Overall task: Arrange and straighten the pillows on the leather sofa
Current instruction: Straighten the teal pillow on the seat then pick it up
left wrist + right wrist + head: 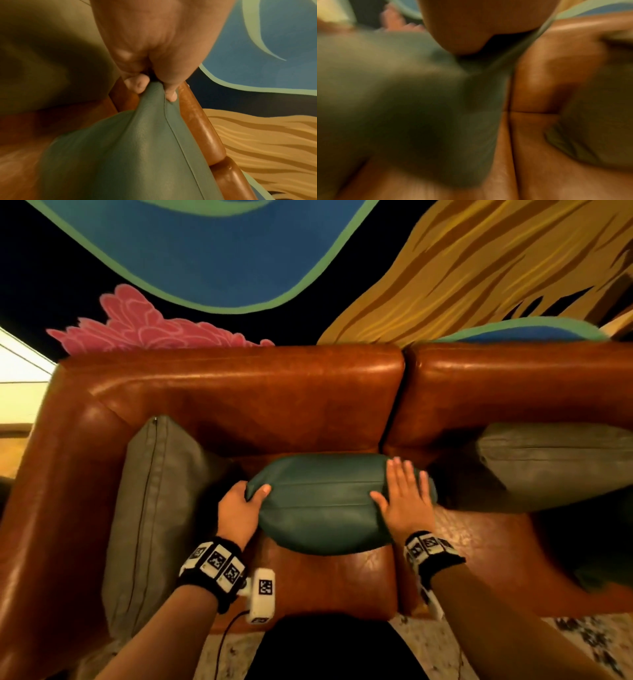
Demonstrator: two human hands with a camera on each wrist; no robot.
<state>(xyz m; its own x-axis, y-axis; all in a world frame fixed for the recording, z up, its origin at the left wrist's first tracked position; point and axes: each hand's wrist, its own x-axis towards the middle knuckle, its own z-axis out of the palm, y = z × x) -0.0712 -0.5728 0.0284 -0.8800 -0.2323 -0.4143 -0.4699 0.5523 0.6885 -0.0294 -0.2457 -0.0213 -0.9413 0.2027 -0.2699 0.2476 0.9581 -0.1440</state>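
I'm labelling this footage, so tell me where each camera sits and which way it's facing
Head: on the head, looking down at the sofa; left hand grips the teal pillow, right hand lies flat on it.
Left wrist: along that hand, fingers pinching the pillow corner.
Right wrist: blurred; palm above the pillow.
All three share the teal pillow.
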